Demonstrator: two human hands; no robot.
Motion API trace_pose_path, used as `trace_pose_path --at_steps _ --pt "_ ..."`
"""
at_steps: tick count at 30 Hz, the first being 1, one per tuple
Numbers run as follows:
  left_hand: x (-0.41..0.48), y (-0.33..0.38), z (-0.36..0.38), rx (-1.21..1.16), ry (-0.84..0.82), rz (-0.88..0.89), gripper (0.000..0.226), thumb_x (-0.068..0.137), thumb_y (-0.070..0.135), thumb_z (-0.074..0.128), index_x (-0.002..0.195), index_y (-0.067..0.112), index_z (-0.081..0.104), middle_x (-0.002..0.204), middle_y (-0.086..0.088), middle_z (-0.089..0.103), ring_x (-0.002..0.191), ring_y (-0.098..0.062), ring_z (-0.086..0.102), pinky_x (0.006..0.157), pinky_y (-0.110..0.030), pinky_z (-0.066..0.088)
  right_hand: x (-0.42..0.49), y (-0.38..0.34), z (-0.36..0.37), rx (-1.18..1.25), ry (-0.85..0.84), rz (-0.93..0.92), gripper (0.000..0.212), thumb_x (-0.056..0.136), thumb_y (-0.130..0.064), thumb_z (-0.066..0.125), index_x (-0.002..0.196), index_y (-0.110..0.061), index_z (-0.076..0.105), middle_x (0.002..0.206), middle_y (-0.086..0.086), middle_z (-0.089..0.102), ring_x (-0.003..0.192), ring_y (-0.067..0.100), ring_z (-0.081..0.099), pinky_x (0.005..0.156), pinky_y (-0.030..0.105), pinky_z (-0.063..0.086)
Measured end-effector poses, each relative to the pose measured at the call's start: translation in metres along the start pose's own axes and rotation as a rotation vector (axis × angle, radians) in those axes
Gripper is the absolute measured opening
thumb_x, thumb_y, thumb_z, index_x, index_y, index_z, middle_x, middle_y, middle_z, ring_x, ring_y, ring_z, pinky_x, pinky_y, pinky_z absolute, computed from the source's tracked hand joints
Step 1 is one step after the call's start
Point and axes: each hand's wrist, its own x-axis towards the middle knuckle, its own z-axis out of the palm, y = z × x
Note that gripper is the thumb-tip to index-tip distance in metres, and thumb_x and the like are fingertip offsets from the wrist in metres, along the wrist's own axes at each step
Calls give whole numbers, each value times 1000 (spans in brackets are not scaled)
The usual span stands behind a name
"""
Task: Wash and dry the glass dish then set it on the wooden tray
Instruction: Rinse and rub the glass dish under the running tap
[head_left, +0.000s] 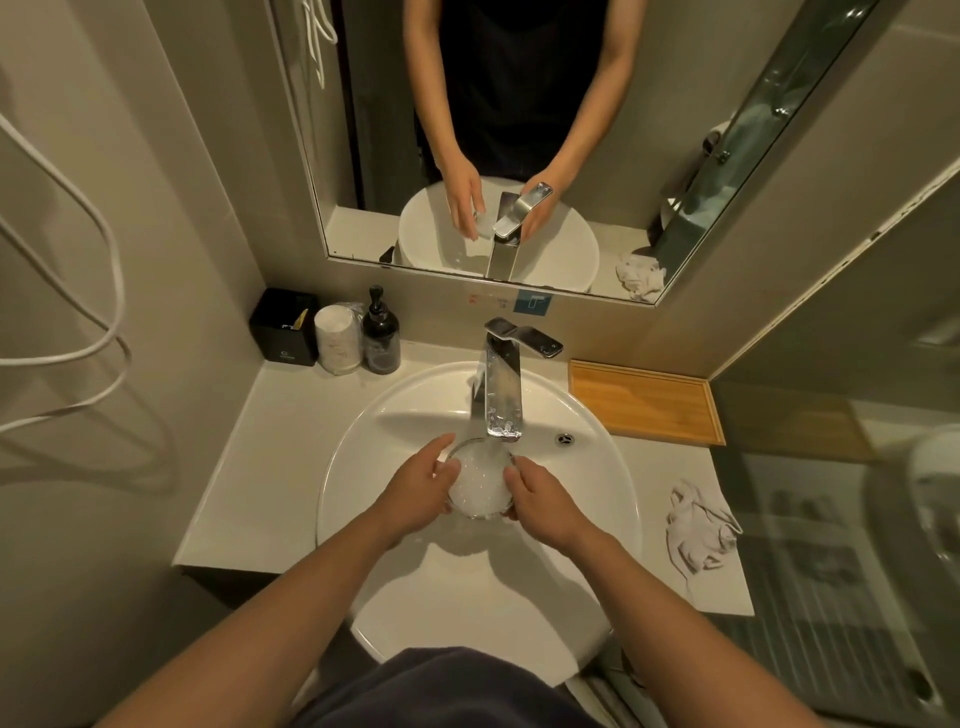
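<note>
A small round glass dish (477, 486), full of foamy water, sits under the chrome faucet's (501, 387) spout above the white basin (363, 457). My left hand (415, 491) grips the dish's left rim and my right hand (540, 501) grips its right rim. Water runs from the spout into the dish. The wooden tray (644, 402) lies on the counter to the right of the faucet, with nothing on it. A crumpled white cloth (698, 525) rests on the counter at the basin's right.
At the back left of the counter stand a black box (284, 327), a stack of wrapped cups (337, 338) and a dark pump bottle (381, 335). A mirror (519, 130) hangs above. A glass shower wall (857, 519) borders the right side. White cables (78, 312) hang at the left.
</note>
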Motion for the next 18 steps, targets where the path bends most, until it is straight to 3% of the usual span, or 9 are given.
trace_pose_path --at_steps 3,6,8,10,13,16,18 --pt "4 -2 1 40 25 71 36 106 21 42 140 20 53 110 -10 69 79 -19 69 63 -27 60 2 2 2 39 48 -31 34 110 -29 35 121 -14 64 100 -3 66 85 13 60 78 37 53" --pt "-2 -7 14 -33 71 52 26 107 18 38 129 16 52 112 -15 67 93 -27 71 79 -43 64 -3 3 8 128 85 2 31 111 -28 35 125 -17 61 105 -1 69 88 14 66 75 31 56" --pt "-5 -9 19 -100 67 3 22 107 16 38 126 15 48 107 -14 65 95 -32 72 85 -47 63 -4 5 11 155 90 13 30 111 -28 35 130 -18 56 107 3 68 85 18 67 76 41 59" --pt "-3 -8 18 -71 40 -21 25 106 19 39 130 15 45 105 -10 65 91 -28 71 85 -43 62 -1 5 9 139 96 -1 31 111 -29 35 133 -18 55 107 3 67 84 19 65 76 46 60" --pt "4 -1 9 45 2 39 30 106 25 41 136 23 45 112 -9 67 89 -21 67 70 -27 57 2 2 3 160 58 0 31 111 -27 37 134 -19 57 101 -6 65 82 7 63 65 26 55" --pt "6 3 6 148 30 108 34 106 20 39 137 17 52 126 -7 65 109 -23 63 92 -39 54 2 4 3 201 59 17 30 111 -25 39 134 -20 58 97 -9 65 72 -6 62 65 17 51" --pt "3 0 11 112 69 73 30 107 21 38 134 16 50 120 -8 66 106 -23 64 95 -43 53 2 8 8 217 81 31 32 111 -27 40 134 -15 58 97 -6 65 72 -2 62 70 21 52"
